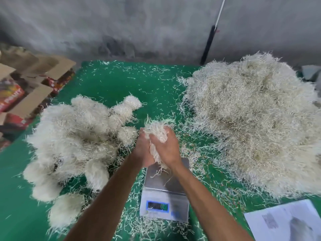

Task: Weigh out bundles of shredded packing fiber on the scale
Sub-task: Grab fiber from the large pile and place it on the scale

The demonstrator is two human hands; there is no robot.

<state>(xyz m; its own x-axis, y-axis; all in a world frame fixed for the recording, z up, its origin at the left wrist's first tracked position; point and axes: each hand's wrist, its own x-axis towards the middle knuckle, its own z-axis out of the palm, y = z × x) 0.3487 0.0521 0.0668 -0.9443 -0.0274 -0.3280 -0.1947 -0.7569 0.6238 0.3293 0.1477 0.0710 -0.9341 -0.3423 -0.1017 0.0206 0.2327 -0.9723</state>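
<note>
Surface: green mat [107, 80], strewn with loose strands.
Scale: scale [165, 197] stands near the mat's front edge, about midway along it. Its steel pan carries only a few stray strands. The lit display is too blurred to read.
Left hand: left hand [143, 150] is curled round the lower part of a fiber bundle [157, 131], above the far edge of the pan.
Right hand: right hand [167, 146] is clamped on the same bundle from the other side — the two hands press it together between them.
Bundle in hand: held off the pan, not resting on it. Its tail hangs down toward the pan.
Done: a heap of rounded finished bundles [78, 136] lies along the mat's left side — judged to be portions already weighed.
Left: the loose fiber pile [251, 122] at the mat's right side is large, so much of the job appears to remain.
Other items: cardboard boxes [31, 94] off the mat's far left corner; a printed sheet [284, 223] at the front right corner.
</note>
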